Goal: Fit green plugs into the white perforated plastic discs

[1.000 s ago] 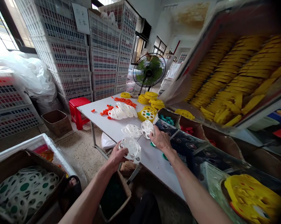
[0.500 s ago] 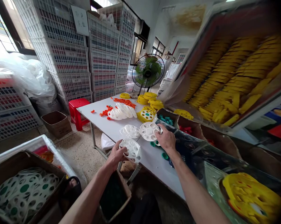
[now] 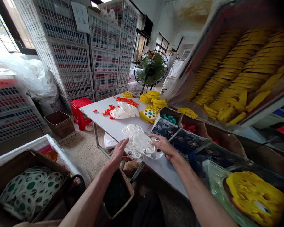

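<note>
My left hand [image 3: 118, 152] grips a small stack of white round plastic discs with holes [image 3: 133, 153] at the near edge of the white table [image 3: 109, 123]. My right hand [image 3: 164, 145] holds another white disc [image 3: 143, 143] flat and lays it over that stack. One more white disc [image 3: 132, 129] lies on the table just behind them. A fanned row of white discs [image 3: 124, 112] lies farther back, next to loose orange pieces [image 3: 109, 111].
Yellow discs [image 3: 153, 99] are piled at the table's far end before a standing fan [image 3: 151, 69]. Cardboard boxes with teal [image 3: 169, 119] and red parts line the right. A box of white-and-green discs [image 3: 28, 189] sits lower left; stacked crates [image 3: 68, 47], a red stool [image 3: 79, 110].
My right hand brought its white disc from the table's right side over onto the stack in my left hand. The left hand stayed at the table edge.
</note>
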`<action>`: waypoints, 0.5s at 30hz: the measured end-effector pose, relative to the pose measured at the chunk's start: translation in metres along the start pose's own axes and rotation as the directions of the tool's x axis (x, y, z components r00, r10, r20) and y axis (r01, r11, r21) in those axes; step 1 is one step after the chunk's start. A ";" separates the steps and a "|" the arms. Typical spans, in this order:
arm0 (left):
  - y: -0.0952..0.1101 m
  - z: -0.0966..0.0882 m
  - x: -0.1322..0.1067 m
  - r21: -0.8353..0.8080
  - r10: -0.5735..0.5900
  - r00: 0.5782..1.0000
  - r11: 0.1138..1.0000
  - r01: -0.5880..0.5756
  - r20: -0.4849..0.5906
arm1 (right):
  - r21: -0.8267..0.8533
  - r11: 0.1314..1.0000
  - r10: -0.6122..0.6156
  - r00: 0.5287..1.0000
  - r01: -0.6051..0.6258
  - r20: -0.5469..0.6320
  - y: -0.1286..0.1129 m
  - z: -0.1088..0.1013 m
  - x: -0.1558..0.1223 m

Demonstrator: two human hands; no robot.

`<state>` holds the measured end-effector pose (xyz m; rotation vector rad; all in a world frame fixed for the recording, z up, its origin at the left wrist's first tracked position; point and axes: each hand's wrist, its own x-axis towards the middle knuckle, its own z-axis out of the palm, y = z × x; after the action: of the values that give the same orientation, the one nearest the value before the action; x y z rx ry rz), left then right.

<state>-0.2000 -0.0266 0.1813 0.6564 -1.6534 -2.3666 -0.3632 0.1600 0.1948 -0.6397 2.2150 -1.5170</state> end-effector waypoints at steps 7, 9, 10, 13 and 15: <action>0.008 0.004 -0.004 0.071 -0.022 0.999 0.997 0.020 0.031 | 0.016 1.000 -0.009 0.985 0.006 0.175 -0.014 0.016 0.001; 0.007 0.004 -0.004 0.079 -0.022 0.998 0.997 0.018 0.055 | 0.045 0.999 -0.020 0.984 0.012 0.179 -0.015 0.018 0.000; 0.006 0.003 -0.004 0.079 -0.022 0.998 0.997 0.017 0.061 | 0.065 0.998 -0.025 0.986 0.015 0.165 -0.015 0.019 0.000; 0.004 0.004 -0.004 0.076 -0.030 0.998 0.997 0.025 0.059 | 0.108 0.994 -0.041 0.996 0.032 0.083 -0.008 0.027 0.004; 0.004 0.006 -0.004 0.066 -0.030 0.998 0.997 0.026 0.061 | 0.093 0.992 -0.084 0.996 0.082 0.014 0.000 0.039 0.007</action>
<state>-0.1993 -0.0212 0.1875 0.6276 -1.7651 -2.3841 -0.3473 0.1263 0.1813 -0.7212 2.1154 -1.6372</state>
